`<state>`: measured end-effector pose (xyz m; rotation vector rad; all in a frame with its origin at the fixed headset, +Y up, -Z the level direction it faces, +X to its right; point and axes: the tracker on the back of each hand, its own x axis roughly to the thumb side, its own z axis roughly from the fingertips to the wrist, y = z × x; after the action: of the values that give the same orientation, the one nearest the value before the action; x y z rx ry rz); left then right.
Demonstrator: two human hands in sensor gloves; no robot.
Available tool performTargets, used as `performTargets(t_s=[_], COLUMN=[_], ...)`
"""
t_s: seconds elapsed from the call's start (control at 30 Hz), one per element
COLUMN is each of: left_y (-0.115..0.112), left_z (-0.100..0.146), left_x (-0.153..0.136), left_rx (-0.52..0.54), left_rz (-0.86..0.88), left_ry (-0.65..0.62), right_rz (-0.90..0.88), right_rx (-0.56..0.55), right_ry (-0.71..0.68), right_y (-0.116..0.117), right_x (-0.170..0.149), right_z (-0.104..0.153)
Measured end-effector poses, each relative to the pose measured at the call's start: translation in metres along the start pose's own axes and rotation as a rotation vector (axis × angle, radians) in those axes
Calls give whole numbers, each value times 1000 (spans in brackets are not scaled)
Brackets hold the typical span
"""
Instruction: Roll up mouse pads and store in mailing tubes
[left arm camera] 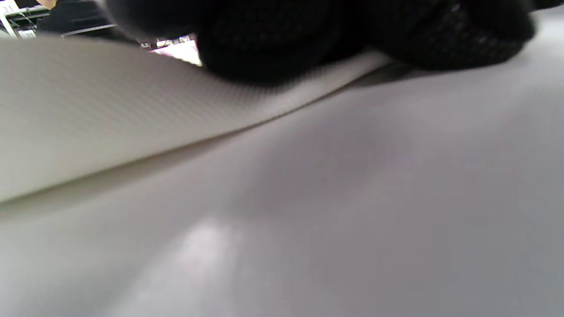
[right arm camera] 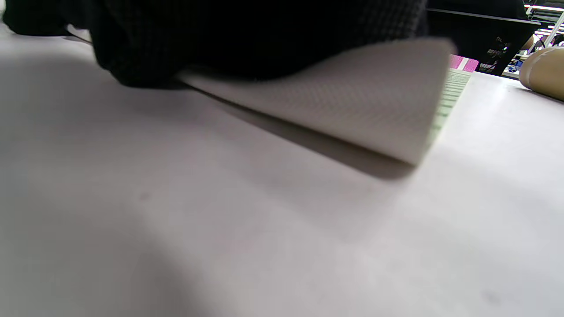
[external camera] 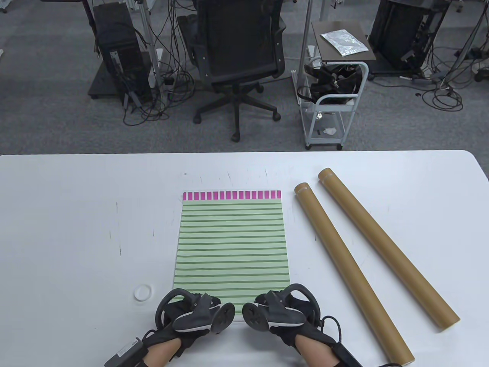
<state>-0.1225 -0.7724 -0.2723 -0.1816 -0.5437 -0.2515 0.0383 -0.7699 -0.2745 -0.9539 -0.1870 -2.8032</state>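
A green-striped mouse pad (external camera: 231, 244) with a pink band along its far edge lies flat in the middle of the white table (external camera: 76, 229). My left hand (external camera: 193, 311) and right hand (external camera: 280, 309) sit at its near edge, one at each corner. In the left wrist view the gloved fingers (left arm camera: 308, 35) hold the pad's pale underside (left arm camera: 110, 114) raised off the table. The right wrist view shows the same: fingers (right arm camera: 220, 35) grip the lifted near corner (right arm camera: 352, 101). Two brown mailing tubes (external camera: 347, 267) (external camera: 386, 244) lie slantwise to the pad's right.
A small white ring-shaped cap (external camera: 143, 293) lies on the table left of my left hand. One tube's end (right arm camera: 544, 72) shows at the right wrist view's edge. Beyond the table stand an office chair (external camera: 238, 49) and a small cart (external camera: 332, 95).
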Motion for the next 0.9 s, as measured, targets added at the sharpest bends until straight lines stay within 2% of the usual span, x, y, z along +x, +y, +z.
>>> performTargets(t_s=[0.17,0.37,0.5,0.57,0.7,0.73,0.8,0.9], left_y=[0,0,3,6,11,10,8,8], left_z=[5,5,6,7,14,15,15,14], left_x=[0,16,14,13,5,2,-2,0], left_rx=[59,63,61,68,-43,-107,-160,-137], left_rz=[24,-230,-172,-129,64,132,204,119], left_ry=[5,7,19,34,-15,-24,-24,8], right_rz=[75,228,205,128,-20,-53,-117,-107], right_rx=[-34,-59,-73,-64,60,120,213,218], right_ry=[-2,-11,6,10,-26,-41,-56,-49], right_y=[3,5,6,3,-2,-4,-5,-6], right_x=[5,13,11,6,4,4,5,3], right_z=[6,6,5,4,10,10,10,7])
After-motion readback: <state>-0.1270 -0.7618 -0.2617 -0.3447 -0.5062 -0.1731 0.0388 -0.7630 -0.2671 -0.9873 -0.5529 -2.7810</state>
